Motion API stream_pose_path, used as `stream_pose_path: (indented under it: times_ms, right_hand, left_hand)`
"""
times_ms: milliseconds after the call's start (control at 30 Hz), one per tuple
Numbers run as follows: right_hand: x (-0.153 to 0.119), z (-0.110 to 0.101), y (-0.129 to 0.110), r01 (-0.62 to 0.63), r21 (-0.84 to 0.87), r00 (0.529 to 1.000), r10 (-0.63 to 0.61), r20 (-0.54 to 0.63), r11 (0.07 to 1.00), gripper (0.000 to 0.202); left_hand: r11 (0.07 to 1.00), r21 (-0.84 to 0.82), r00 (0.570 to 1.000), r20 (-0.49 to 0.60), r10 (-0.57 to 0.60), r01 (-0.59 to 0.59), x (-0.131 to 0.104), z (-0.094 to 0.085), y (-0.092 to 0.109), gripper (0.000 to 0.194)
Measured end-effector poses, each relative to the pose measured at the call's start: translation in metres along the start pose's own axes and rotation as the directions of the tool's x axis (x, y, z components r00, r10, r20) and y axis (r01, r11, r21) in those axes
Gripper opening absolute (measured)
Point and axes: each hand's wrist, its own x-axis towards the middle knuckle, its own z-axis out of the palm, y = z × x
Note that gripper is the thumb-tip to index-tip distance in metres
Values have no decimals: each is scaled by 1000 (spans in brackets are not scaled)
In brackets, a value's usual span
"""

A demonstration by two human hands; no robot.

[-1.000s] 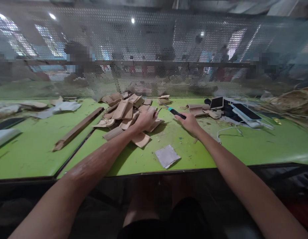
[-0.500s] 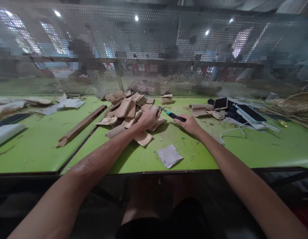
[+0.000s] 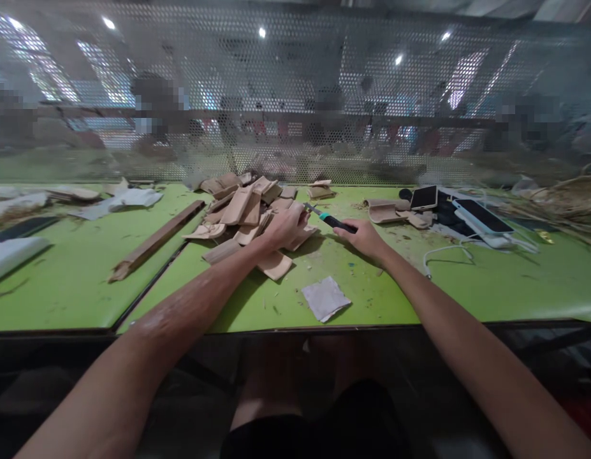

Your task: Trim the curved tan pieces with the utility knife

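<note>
Over a heap of curved tan pieces [image 3: 238, 207], which look like bamboo or bark, my left hand [image 3: 286, 226] is closed, fingers bent together. Whatever is in its fingers is too small or hidden to name. My right hand [image 3: 364, 237] is wrapped round the black and teal handle of a slim hand tool [image 3: 331, 220], a file or knife by its look. The tool's narrow grey blade points left, its tip right at my left fingertips. A loose tan piece [image 3: 275, 265] lies under my left wrist.
A grey square of paper [image 3: 326, 298] lies near the front edge of the green table [image 3: 381, 299]. At left rests a long wooden strip [image 3: 156, 241]. Phones [image 3: 484, 217] and a white cable [image 3: 445, 248] sit at right. A perforated screen [image 3: 295, 95] stands behind, with people beyond.
Almost nothing differs. Both hands and the tool hold nearly the same position; the view has shifted very slightly.
</note>
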Motion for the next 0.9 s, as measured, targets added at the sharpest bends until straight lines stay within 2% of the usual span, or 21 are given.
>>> stream_pose_path:
  times_ms: [333,900]
  right_hand:
    - [4,5,8,64,-123,994,-75,-81,990,49]
    - [5,5,5,4,-266,989,-44,-144,964,51]
  left_hand:
    - [1000,-6,1000,-18,-14,14,0,-2,1,27]
    - [999,29,1000,-2,-28,28,1,-3,-1,26]
